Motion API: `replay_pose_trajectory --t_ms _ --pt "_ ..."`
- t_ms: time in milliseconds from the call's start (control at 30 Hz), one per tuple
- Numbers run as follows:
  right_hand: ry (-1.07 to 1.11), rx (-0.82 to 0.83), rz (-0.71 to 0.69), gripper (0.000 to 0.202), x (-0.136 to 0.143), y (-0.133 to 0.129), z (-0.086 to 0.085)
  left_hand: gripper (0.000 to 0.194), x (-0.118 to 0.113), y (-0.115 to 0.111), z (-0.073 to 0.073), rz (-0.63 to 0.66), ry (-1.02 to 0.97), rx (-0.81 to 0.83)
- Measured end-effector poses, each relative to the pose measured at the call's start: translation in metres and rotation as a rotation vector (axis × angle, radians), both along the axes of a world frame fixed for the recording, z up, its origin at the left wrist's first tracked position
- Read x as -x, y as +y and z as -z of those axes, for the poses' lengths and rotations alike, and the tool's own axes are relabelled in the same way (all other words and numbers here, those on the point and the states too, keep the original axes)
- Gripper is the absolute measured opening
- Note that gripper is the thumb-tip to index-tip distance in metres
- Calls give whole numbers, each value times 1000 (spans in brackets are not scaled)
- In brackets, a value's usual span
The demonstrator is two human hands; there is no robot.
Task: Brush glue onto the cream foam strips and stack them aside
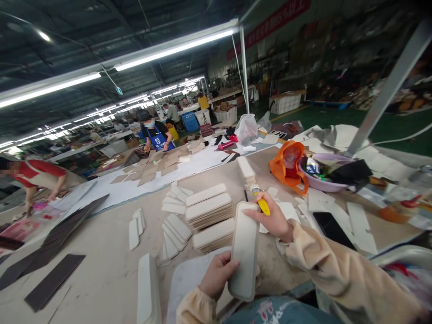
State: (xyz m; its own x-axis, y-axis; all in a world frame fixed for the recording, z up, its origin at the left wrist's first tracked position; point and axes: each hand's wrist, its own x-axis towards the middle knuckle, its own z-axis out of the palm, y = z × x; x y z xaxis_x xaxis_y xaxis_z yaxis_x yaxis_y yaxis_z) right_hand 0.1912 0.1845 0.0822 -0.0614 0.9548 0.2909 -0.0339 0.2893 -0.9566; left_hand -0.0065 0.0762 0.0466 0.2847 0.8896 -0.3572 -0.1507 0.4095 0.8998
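A long, pale panel with rounded corners [243,252] is tilted upright in front of me. My left hand [219,274] grips its lower left edge, thumb on the face. Near the top right of the panel is my right hand [275,220], its fingers closed round a yellow-handled tool [263,204] while the thumb side touches the panel. The tool has a pale, light-coloured end; its exact kind is unclear. Beyond the panel lie stacks of similar panels [209,209], and fanned-out smaller pieces [175,231] lie to their left.
A taller pile of panels [148,288] stands at front left, with dark strips [54,279] farther left. On the right are a phone [332,229], an orange bag [286,164], a purple basin [324,183] and a glue bottle [400,209]. Co-workers [157,132] stand across the tables.
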Motion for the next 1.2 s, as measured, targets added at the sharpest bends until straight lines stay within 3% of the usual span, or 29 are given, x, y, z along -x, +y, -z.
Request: replay_pose_trajectory --t_ms 167,300,400,633,1200 --pt "-20 -13 41 42 1 7 0 37 -18 9 -1 -102 -36 -11" --pt "152 87 -108 47 3 1 3 30 -22 9 2 -222 -51 -16" --pt "195 128 -116 47 5 -2 9 27 -22 7 6 -269 -48 -36" --pt "97 110 -52 43 3 2 27 27 -30 6 8 -327 -36 -35" --pt "81 103 -58 45 -5 -2 24 27 -39 1 8 -342 -69 -27"
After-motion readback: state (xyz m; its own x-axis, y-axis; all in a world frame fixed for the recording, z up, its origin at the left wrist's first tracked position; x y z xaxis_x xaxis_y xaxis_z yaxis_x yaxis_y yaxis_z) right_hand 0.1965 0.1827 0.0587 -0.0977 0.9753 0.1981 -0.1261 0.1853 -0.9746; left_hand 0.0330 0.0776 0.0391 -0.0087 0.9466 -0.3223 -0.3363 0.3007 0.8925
